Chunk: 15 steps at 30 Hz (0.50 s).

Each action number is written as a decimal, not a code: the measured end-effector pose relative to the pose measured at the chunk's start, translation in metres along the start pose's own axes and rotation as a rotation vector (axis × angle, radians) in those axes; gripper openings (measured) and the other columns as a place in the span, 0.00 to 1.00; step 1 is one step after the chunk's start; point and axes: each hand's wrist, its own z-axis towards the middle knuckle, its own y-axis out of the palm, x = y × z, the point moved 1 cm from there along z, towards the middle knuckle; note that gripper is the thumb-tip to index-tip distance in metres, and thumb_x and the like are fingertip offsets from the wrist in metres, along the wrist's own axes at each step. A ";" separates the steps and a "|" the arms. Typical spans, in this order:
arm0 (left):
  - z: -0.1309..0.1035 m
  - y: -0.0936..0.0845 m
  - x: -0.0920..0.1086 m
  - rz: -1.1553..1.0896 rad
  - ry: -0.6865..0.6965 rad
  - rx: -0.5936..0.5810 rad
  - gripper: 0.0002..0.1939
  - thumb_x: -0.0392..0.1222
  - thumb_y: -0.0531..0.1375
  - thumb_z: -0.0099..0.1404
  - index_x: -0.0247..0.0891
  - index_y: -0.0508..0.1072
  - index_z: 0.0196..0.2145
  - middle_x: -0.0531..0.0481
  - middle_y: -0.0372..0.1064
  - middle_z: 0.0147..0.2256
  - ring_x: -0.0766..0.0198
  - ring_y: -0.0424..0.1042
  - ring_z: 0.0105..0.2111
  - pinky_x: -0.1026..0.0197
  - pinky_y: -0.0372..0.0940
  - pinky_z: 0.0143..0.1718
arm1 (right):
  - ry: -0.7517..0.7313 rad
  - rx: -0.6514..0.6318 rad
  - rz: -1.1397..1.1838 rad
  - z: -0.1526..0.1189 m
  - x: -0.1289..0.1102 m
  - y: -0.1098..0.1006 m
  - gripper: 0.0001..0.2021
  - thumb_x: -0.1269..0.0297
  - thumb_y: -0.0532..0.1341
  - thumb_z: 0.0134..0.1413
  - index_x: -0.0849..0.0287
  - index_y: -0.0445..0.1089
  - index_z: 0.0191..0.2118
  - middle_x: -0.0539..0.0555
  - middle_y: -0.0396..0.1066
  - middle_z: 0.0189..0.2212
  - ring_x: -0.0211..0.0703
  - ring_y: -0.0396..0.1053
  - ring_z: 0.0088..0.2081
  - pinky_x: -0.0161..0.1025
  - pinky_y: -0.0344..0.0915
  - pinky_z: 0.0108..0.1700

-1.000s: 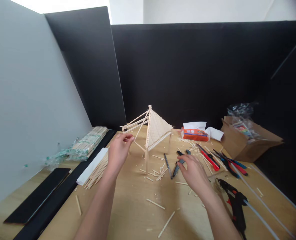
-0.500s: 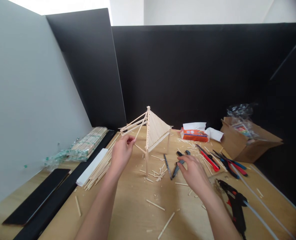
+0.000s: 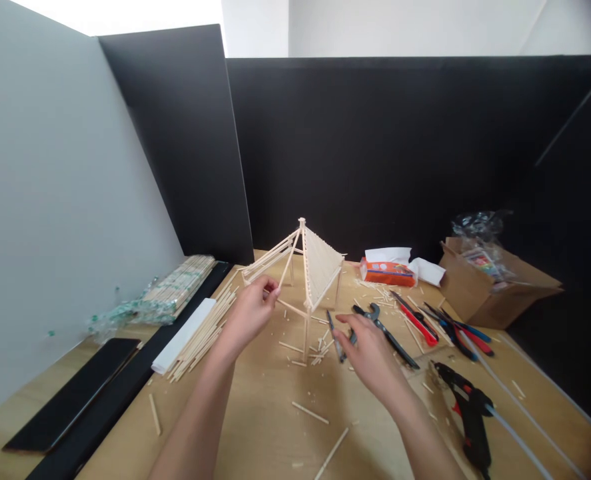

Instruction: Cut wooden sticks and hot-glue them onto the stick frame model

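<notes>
A small pavilion model (image 3: 324, 270) built of thin wooden sticks stands on legs in the middle of the table. One roof side is covered with close-laid sticks; the left side shows bare ribs. My left hand (image 3: 256, 308) is at the model's uncovered left side, thumb and fingertips pinched on a thin wooden stick (image 3: 286, 269) that slants up toward the peak. My right hand (image 3: 370, 350) hovers to the right of the model, fingers apart and holding nothing. Under and beside it lie a dark pen (image 3: 331, 327) and dark-handled cutters (image 3: 394, 343), partly covered by the hand.
Loose sticks (image 3: 210, 327) lie on white paper at left, near bagged sticks (image 3: 180, 287) and a black slab (image 3: 72, 393). At right are a tissue pack (image 3: 388, 272), a cardboard box (image 3: 495, 293), a red knife (image 3: 418, 320), pliers (image 3: 462, 337) and a glue gun (image 3: 470, 413). Offcuts litter the table.
The model has shifted slightly right and turned, and my left hand has moved right with it. My right hand has come left and a little lower, off the cutters, uncovering more of them.
</notes>
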 end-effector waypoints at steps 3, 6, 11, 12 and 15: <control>-0.006 -0.003 0.009 -0.035 0.011 -0.070 0.10 0.47 0.52 0.64 0.39 0.69 0.34 0.51 0.70 0.27 0.61 0.70 0.27 0.61 0.60 0.28 | -0.042 -0.028 0.174 -0.002 -0.017 0.010 0.16 0.59 0.55 0.60 0.59 0.66 0.51 0.58 0.71 0.47 0.46 0.68 0.48 0.40 0.62 0.50; -0.013 -0.005 0.019 -0.063 0.042 -0.119 0.13 0.48 0.52 0.65 0.39 0.70 0.39 0.50 0.71 0.30 0.61 0.71 0.29 0.61 0.61 0.31 | -0.038 -0.036 0.252 -0.003 -0.026 0.019 0.13 0.57 0.55 0.60 0.59 0.68 0.44 0.56 0.73 0.38 0.46 0.70 0.41 0.39 0.63 0.44; -0.017 -0.002 0.029 0.046 0.090 -0.102 0.08 0.46 0.53 0.65 0.41 0.66 0.32 0.53 0.69 0.28 0.62 0.68 0.27 0.62 0.58 0.30 | -0.042 -0.072 0.206 -0.003 -0.029 0.025 0.15 0.59 0.49 0.64 0.58 0.69 0.34 0.55 0.73 0.32 0.45 0.70 0.36 0.36 0.61 0.38; -0.017 -0.001 0.029 0.071 0.095 -0.098 0.07 0.44 0.52 0.65 0.41 0.65 0.31 0.53 0.68 0.28 0.62 0.67 0.27 0.62 0.57 0.30 | -0.042 -0.079 0.198 -0.003 -0.029 0.025 0.15 0.59 0.49 0.64 0.58 0.70 0.34 0.55 0.73 0.31 0.45 0.71 0.35 0.36 0.61 0.38; -0.016 -0.002 0.028 0.089 0.121 -0.113 0.07 0.41 0.50 0.66 0.40 0.63 0.30 0.52 0.67 0.28 0.62 0.66 0.28 0.62 0.56 0.30 | -0.033 -0.105 0.168 -0.004 -0.028 0.026 0.15 0.59 0.49 0.64 0.58 0.70 0.34 0.55 0.74 0.29 0.45 0.72 0.33 0.34 0.60 0.34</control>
